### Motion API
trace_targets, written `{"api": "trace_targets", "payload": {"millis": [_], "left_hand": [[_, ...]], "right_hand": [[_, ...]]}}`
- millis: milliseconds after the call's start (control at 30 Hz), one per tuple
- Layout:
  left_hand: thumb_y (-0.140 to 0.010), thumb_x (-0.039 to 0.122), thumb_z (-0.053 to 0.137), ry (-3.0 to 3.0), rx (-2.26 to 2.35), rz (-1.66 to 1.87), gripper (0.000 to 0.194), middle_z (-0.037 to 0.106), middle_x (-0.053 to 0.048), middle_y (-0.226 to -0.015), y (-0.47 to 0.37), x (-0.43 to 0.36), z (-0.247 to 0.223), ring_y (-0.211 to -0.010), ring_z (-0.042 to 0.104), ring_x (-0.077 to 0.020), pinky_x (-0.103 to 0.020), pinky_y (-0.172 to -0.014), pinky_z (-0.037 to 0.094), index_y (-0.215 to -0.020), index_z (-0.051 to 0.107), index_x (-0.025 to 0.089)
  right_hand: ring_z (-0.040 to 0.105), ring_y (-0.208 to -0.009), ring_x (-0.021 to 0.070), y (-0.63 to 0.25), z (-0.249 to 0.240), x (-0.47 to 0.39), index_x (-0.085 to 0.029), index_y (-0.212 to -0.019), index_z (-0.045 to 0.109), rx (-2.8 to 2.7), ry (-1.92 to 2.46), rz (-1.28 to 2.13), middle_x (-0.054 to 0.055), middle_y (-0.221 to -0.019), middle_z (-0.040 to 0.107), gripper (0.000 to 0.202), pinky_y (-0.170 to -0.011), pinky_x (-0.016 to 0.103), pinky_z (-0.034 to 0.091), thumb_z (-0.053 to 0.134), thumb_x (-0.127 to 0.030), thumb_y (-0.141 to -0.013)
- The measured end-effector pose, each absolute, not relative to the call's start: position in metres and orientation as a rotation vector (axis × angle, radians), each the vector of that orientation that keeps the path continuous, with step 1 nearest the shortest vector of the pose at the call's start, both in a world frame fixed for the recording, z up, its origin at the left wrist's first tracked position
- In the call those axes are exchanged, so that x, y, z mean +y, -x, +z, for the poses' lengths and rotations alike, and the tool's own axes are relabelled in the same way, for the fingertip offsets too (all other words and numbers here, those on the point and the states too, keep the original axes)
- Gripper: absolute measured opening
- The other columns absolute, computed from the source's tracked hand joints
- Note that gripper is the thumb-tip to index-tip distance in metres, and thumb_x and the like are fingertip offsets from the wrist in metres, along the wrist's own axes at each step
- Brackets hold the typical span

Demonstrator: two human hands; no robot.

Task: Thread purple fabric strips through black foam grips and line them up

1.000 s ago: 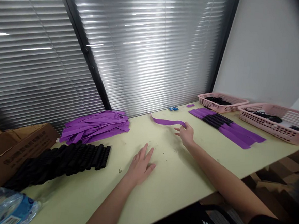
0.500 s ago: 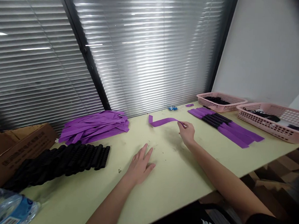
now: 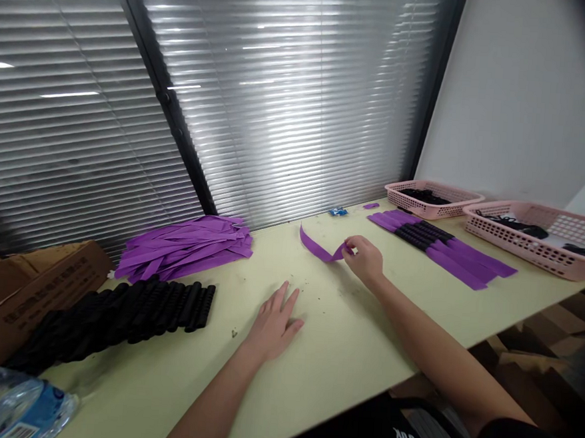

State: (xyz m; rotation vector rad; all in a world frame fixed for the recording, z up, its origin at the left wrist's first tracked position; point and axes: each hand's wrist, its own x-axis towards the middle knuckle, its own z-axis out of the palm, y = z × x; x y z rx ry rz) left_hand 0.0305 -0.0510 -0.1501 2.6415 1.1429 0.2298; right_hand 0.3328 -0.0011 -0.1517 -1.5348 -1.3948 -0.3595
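Observation:
A single purple strap (image 3: 315, 248) is pinched at one end by my right hand (image 3: 364, 259), its free end curling away to the left above the table. My left hand (image 3: 274, 324) lies flat on the pale table (image 3: 342, 362) with fingers spread and nothing in it. Left of that hand are black ribbed foam-like tubes (image 3: 166, 307) lined up in a row. Behind them rests a heap of purple straps (image 3: 190, 245). To the right of my right hand, several purple straps (image 3: 454, 264) lie side by side, with black ribbed sleeves (image 3: 414, 235) around their middles.
Two pink baskets hold dark items: one at the back (image 3: 460, 214), one at the right edge (image 3: 520, 251). A cardboard box (image 3: 62, 283) and a plastic bottle (image 3: 33, 408) stand at the left. A small blue packet (image 3: 338, 211) lies near the window blinds (image 3: 300, 113).
The purple strap's free end has swung right and its bend has changed shape, as the fingers of my right hand turned slightly. My left hand stays where it was.

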Motion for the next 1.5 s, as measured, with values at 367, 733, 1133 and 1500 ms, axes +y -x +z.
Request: {"api": "trace_targets", "payload": {"millis": [367,733,1133,1500], "left_hand": [[-0.094,0.05,0.031,-2.64,1.151,0.224,0.061,0.005,-0.006,-0.158,-0.03,-0.051,-0.151,-0.14,0.023,-0.03,-0.047,-0.11,0.025,-0.149,0.013,0.03],[-0.095,0.052,0.029,-2.656,1.149,0.231,0.062,0.008,-0.008,-0.157,-0.031,-0.05,-0.154,-0.14,0.022,-0.0298,-0.047,-0.111,0.023,-0.149,0.014,0.029],[-0.095,0.052,0.029,-2.677,1.149,0.235,0.061,0.009,-0.008,-0.157,-0.03,-0.049,-0.156,-0.139,0.025,-0.0292,-0.046,-0.11,0.026,-0.149,0.014,0.028],[-0.095,0.052,0.025,-2.677,1.153,0.211,0.06,0.01,-0.008,-0.157,-0.029,-0.049,-0.155,-0.14,0.022,-0.0283,-0.046,-0.111,0.025,-0.149,0.014,0.028]], "right_hand": [[0.063,-0.079,0.0154,-0.312,-0.154,-0.007,-0.023,-0.083,0.063,-2.093,1.121,-0.206,0.002,-0.086,0.069,0.01,-0.069,0.025,0.049,0.054,-0.019,-0.078],[0.066,-0.088,0.0145,-0.289,-0.153,-0.012,-0.023,-0.087,0.061,-2.106,0.676,-0.264,0.006,-0.093,0.07,0.012,-0.075,0.028,0.055,0.054,-0.016,-0.083],[0.063,-0.098,0.0199,-0.291,-0.156,-0.013,-0.023,-0.092,0.056,-1.901,0.565,-0.287,0.01,-0.103,0.066,0.019,-0.08,0.038,0.056,0.057,-0.01,-0.079],[0.059,-0.08,0.0171,-0.301,-0.166,-0.002,-0.021,-0.094,0.054,-1.983,0.923,-0.111,0.007,-0.09,0.062,0.019,-0.07,0.031,0.052,0.049,-0.011,-0.079]]}}
